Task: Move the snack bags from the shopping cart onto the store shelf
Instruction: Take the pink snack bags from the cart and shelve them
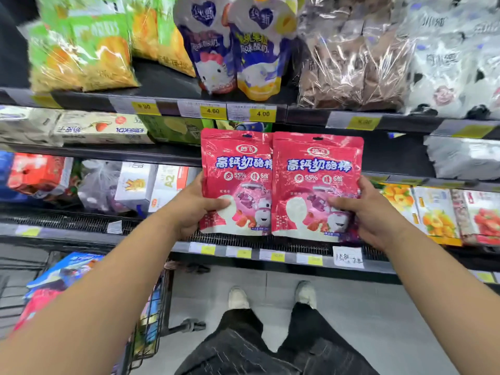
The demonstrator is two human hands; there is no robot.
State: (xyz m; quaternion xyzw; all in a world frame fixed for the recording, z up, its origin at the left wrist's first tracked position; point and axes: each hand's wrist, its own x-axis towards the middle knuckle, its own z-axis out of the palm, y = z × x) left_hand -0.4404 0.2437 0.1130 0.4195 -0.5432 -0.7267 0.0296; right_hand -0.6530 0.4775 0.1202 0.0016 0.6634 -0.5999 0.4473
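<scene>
In front of the lower store shelf [230, 241], two red snack bags are upright, side by side, edges touching: left bag [234, 169], right bag [316, 174]. Both are glossy red pouches with blue-white lettering, cartoon robot, strawberries, hang hole on top. The left hand [193, 209] pinches left bag at its 8 o'clock, thumb on front; the right hand [370, 212] pinches right bag at its 4 o'clock, thumb on front. At 7 o'clock sits the shopping cart [154, 315], more bags inside

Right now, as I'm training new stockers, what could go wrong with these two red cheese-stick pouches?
The left hand grips the left cheese-stick pouch and the right hand the right cheese-stick pouch only low down, so either could flop or slip. The handwritten paper tag just below could get knocked loose.
</scene>
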